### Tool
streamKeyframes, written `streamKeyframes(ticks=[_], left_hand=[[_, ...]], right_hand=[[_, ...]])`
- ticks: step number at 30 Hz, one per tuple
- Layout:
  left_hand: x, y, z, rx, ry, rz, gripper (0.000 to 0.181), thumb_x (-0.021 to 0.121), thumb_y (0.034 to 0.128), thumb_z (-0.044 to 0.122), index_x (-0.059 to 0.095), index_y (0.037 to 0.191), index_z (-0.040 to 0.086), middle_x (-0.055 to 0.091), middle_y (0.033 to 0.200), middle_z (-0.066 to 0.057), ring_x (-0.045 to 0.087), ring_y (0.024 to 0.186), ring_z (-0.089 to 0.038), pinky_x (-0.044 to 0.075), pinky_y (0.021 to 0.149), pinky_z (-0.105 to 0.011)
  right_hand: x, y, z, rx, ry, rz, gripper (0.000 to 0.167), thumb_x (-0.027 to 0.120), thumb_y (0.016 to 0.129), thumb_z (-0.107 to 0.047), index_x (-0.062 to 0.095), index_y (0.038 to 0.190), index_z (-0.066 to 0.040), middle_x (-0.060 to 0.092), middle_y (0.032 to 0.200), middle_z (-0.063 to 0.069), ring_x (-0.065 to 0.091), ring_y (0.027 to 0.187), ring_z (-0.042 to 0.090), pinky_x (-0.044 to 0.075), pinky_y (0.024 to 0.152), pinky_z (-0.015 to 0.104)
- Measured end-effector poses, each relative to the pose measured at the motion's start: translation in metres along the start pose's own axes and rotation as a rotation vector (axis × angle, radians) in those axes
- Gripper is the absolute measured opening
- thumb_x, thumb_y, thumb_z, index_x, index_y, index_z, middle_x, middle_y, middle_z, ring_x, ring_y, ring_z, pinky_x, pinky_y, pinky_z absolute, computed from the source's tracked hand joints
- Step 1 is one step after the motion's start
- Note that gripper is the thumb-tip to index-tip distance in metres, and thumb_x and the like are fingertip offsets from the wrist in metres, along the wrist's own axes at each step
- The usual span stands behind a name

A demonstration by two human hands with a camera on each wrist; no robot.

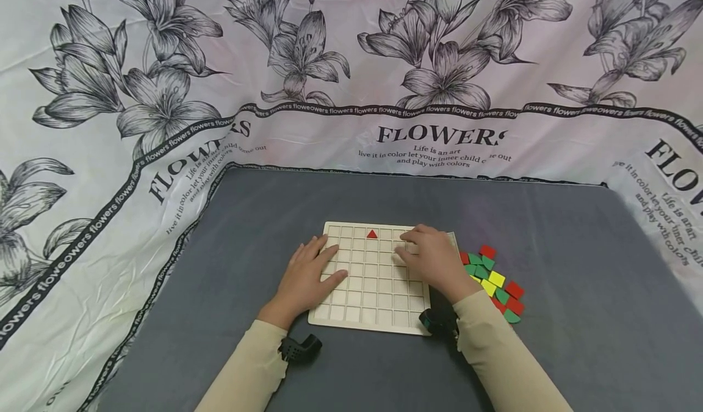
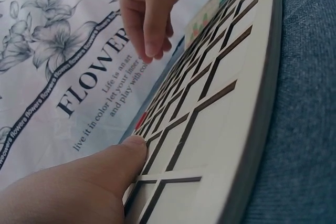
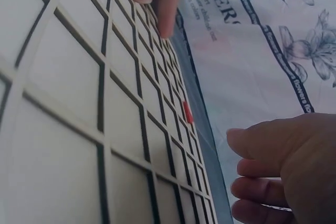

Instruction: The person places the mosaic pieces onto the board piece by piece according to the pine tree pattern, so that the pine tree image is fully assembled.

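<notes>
A pale wooden grid board (image 1: pixel 362 290) lies on the grey tabletop, ruled into square cells by raised ridges. One red triangle tile (image 1: pixel 372 234) sits in a cell of its far row. My left hand (image 1: pixel 309 278) rests on the board's left edge, thumb over the cells and fingers spread. Above the board's right part hovers my right hand (image 1: pixel 436 262), its fingers loosely bent. In the right wrist view no piece shows between the thumb and fingers of that right hand (image 3: pixel 283 171).
Red, green and yellow tiles (image 1: pixel 496 279) lie loosely grouped right of the board, partly behind the right forearm. Something pale with red and green marks (image 2: pixel 202 22) is by the board's far side in the left wrist view. Flower-printed cloth (image 1: pixel 307 137) borders the table.
</notes>
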State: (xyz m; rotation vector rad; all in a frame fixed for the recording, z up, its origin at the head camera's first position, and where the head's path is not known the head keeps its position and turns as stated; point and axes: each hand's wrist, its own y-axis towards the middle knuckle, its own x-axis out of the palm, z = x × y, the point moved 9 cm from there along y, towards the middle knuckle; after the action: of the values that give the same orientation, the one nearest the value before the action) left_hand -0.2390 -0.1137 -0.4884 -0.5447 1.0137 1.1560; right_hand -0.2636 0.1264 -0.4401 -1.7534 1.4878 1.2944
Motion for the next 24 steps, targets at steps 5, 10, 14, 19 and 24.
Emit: streamKeyframes(ticks=[5, 10, 14, 19, 24], left_hand=[[0.001, 0.0, 0.0, -0.003, -0.002, -0.006, 0.065, 0.062, 0.1031, 0.053, 0.053, 0.156, 0.016, 0.034, 0.17, -0.013, 0.025, 0.159, -0.035, 0.016, 0.132, -0.053], [0.001, 0.001, -0.002, -0.008, 0.007, -0.008, 0.065, 0.061, 0.1032, 0.053, 0.053, 0.156, 0.017, 0.034, 0.17, -0.012, 0.025, 0.159, -0.034, 0.015, 0.132, -0.053], [0.0, 0.001, -0.003, -0.012, 0.014, -0.015, 0.066, 0.061, 0.1031, 0.054, 0.052, 0.157, 0.017, 0.033, 0.17, -0.012, 0.024, 0.16, -0.034, 0.015, 0.132, -0.052], [-0.002, 0.001, -0.002, -0.004, 0.008, -0.006, 0.065, 0.062, 0.103, 0.053, 0.053, 0.156, 0.016, 0.034, 0.17, -0.012, 0.025, 0.159, -0.034, 0.015, 0.132, -0.054], [0.0, 0.0, -0.001, 0.001, 0.008, -0.005, 0.065, 0.061, 0.1034, 0.053, 0.053, 0.156, 0.017, 0.034, 0.17, -0.012, 0.025, 0.159, -0.035, 0.016, 0.131, -0.054]], right_hand=[[-0.014, -0.01, 0.01, 0.004, -0.014, 0.031, 0.033, 0.076, 0.097, -0.028, 0.079, 0.118, -0.003, 0.074, 0.112, 0.013, 0.07, 0.104, 0.034, 0.051, 0.098, 0.061], [-0.025, -0.02, 0.019, 0.008, -0.014, 0.058, 0.032, 0.076, 0.098, -0.027, 0.079, 0.118, -0.002, 0.074, 0.106, 0.011, 0.07, 0.091, 0.029, 0.054, 0.087, 0.054], [-0.029, -0.028, 0.028, 0.031, 0.007, 0.055, 0.029, 0.073, 0.099, -0.025, 0.079, 0.117, -0.003, 0.073, 0.104, 0.01, 0.071, 0.09, 0.028, 0.057, 0.082, 0.051], [-0.036, -0.035, 0.038, 0.068, 0.04, 0.021, 0.027, 0.071, 0.1, -0.021, 0.078, 0.12, -0.004, 0.074, 0.113, 0.013, 0.073, 0.092, 0.028, 0.06, 0.073, 0.046], [-0.045, -0.041, 0.052, 0.134, 0.07, -0.045, 0.026, 0.067, 0.101, -0.014, 0.075, 0.122, -0.001, 0.072, 0.114, 0.016, 0.071, 0.088, 0.028, 0.058, 0.064, 0.041]])
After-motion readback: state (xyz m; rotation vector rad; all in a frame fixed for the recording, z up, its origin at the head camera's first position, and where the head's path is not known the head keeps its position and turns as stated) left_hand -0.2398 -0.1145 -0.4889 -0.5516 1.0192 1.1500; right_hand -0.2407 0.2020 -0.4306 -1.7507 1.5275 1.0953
